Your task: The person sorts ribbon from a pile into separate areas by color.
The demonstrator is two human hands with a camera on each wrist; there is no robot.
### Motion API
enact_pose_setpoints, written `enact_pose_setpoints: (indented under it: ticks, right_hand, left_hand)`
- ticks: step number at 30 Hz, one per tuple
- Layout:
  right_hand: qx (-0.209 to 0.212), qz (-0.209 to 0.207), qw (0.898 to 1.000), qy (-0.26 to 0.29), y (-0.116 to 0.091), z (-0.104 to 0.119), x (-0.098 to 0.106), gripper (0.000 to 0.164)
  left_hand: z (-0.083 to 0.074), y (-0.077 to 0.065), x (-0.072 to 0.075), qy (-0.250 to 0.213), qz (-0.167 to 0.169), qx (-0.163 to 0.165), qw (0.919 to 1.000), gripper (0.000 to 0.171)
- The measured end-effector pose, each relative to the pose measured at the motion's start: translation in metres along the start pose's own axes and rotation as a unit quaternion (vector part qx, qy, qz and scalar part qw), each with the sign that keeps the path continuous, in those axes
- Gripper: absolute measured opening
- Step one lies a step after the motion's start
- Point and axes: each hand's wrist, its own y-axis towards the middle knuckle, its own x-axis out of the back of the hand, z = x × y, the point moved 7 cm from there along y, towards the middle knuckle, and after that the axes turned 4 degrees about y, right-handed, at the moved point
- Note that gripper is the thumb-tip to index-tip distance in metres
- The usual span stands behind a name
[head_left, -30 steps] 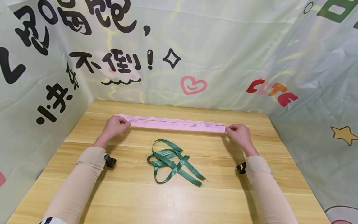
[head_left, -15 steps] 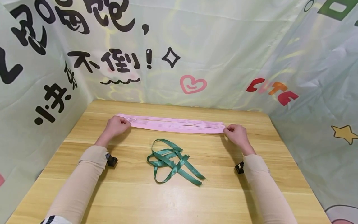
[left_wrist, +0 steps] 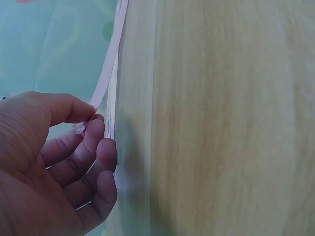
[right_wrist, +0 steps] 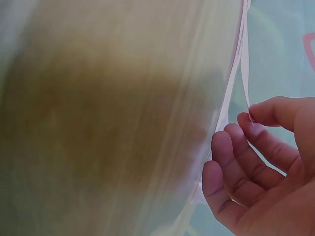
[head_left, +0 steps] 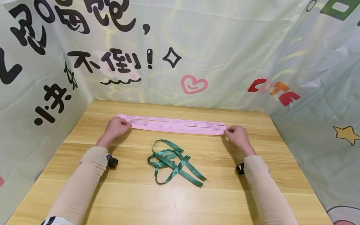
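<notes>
A pink ribbon (head_left: 168, 127) stretches across the far part of the table in long strands lying side by side, with narrow gaps between them. At its left end, my left hand (head_left: 116, 126) pinches the front strand between thumb and index finger. My right hand (head_left: 238, 136) pinches the other end the same way. In the left wrist view, the pinched pink strand (left_wrist: 106, 71) runs up from the fingertips, above the strands behind it. The right wrist view has the pinched strand (right_wrist: 245, 73) apart from the others too. Nearer the middle lies a loose tangle of green ribbon (head_left: 180, 167).
The wooden table (head_left: 180, 203) has a printed cloth (head_left: 225, 47) hanging behind it and along both sides. Small black devices sit at the left wrist (head_left: 112, 162) and the right wrist (head_left: 240, 169).
My right hand has shifted slightly left with the ribbon's end, and the front pink strand has come a little nearer. My left hand keeps its pinch almost in place; the green ribbon lies unchanged.
</notes>
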Motion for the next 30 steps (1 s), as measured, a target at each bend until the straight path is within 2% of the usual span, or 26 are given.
enact_pose_setpoints:
  ticks: [11, 19, 25, 30]
  right_hand:
    - [-0.01, 0.008, 1.0, 0.003, -0.002, 0.0, 0.002, 0.027]
    - [-0.013, -0.01, 1.0, -0.003, -0.004, -0.001, 0.009, 0.028]
    - [-0.013, -0.027, 1.0, -0.005, -0.007, 0.0, 0.018, 0.029]
    - [0.0, -0.045, 0.999, -0.007, -0.01, 0.008, 0.027, 0.028]
  left_hand:
    - [0.004, -0.001, 0.004, 0.01, -0.002, 0.01, 0.9999, 0.029]
    - [0.01, -0.002, 0.015, 0.006, -0.016, 0.021, 0.9996, 0.029]
    - [0.014, -0.01, 0.027, -0.006, -0.052, 0.035, 0.998, 0.028]
    - [0.009, -0.016, 0.036, -0.013, -0.072, 0.03, 0.9969, 0.027]
